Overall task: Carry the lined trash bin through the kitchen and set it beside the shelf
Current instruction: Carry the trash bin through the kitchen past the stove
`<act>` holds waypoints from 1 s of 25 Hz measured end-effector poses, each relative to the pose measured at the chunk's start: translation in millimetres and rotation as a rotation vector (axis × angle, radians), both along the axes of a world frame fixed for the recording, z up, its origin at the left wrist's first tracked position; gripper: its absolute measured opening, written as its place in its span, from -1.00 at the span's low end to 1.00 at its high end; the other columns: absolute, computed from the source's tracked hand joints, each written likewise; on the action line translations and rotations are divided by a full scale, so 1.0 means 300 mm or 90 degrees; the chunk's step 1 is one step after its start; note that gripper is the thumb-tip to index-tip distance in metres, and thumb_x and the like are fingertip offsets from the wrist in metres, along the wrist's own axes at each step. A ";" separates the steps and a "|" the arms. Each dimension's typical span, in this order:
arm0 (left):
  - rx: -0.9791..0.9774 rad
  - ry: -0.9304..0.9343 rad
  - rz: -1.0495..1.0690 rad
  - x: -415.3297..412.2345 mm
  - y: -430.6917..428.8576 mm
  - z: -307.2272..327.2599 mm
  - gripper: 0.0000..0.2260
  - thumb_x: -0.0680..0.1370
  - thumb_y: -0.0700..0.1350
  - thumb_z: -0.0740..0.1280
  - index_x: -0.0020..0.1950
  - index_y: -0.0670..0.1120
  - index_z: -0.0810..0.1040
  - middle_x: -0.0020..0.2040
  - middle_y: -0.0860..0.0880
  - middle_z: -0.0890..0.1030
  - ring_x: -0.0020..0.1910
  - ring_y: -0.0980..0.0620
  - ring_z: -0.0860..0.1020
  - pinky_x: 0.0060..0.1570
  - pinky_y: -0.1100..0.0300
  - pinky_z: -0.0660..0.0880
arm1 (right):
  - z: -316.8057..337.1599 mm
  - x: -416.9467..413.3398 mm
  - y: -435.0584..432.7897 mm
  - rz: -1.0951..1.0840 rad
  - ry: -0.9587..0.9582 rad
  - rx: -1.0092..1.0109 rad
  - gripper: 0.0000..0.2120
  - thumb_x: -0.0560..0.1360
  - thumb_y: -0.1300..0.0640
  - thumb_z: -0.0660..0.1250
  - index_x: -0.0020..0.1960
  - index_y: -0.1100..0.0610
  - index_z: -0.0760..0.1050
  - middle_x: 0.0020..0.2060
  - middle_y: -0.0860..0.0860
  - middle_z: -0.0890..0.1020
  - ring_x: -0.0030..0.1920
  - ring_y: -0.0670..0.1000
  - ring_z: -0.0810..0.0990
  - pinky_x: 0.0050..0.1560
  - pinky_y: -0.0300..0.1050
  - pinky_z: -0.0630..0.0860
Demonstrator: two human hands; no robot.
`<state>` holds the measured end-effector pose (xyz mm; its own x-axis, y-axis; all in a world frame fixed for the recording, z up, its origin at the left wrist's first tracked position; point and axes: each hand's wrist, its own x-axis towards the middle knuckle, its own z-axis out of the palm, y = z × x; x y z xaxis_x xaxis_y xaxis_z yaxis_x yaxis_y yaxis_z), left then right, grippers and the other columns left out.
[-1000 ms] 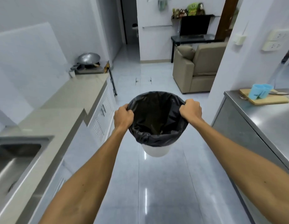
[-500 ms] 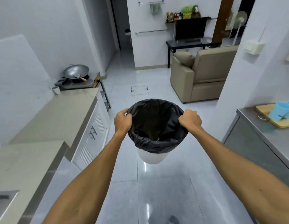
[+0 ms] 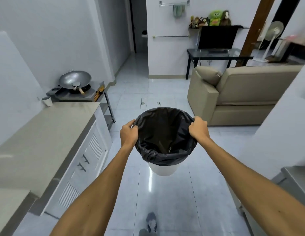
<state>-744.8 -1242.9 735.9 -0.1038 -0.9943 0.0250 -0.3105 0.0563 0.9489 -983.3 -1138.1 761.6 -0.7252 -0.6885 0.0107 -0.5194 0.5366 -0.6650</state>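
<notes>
A white trash bin (image 3: 162, 170) with a black bag lining (image 3: 165, 133) hangs in the air above the tiled floor, in the middle of the view. My left hand (image 3: 129, 132) grips its rim on the left side and my right hand (image 3: 198, 128) grips the rim on the right. The bag is folded over the rim and the bin looks empty inside. A metal stand (image 3: 104, 99) with lower shelves holds a stove past the end of the left counter.
A beige counter (image 3: 46, 130) with white cabinets runs along the left. A wok (image 3: 74, 80) sits on the stove. A tan sofa (image 3: 242, 94) stands ahead right, a white wall corner (image 3: 281, 130) on the right. My foot (image 3: 150, 222) shows on the floor below.
I have walked forward with the bin held in both hands. The sink and the right steel counter with the cutting board have slid out of view; the sofa and stove stand are closer.
</notes>
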 end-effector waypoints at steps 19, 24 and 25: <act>0.018 0.052 0.006 -0.745 -1.760 0.026 -0.57 0.60 -0.32 0.22 0.46 -0.13 0.52 0.43 -0.08 0.54 0.19 0.02 0.59 0.20 0.23 0.53 | -0.038 -0.774 -1.756 -0.050 -0.267 -0.204 -0.59 0.52 0.37 0.15 0.25 0.15 0.63 0.12 0.06 0.66 0.12 0.09 0.56 0.05 -0.16 0.42; 0.053 0.077 0.053 -0.984 -2.187 0.016 -0.57 0.58 -0.33 0.23 0.43 -0.14 0.55 0.41 -0.09 0.56 0.39 -0.11 0.50 0.42 -0.01 0.44 | -0.027 -1.026 -2.244 -0.008 -0.280 -0.191 -0.59 0.52 0.39 0.14 0.19 0.15 0.65 0.00 0.04 0.62 0.04 0.07 0.54 0.14 -0.04 0.50; 0.052 0.080 0.059 -1.030 -2.275 0.021 -0.57 0.58 -0.33 0.23 0.44 -0.14 0.55 0.41 -0.09 0.56 0.38 -0.11 0.50 0.42 -0.01 0.44 | -0.014 -1.075 -2.345 0.003 -0.277 -0.186 -0.59 0.53 0.39 0.13 0.20 0.15 0.64 0.01 0.03 0.61 0.04 0.07 0.53 0.17 -0.04 0.50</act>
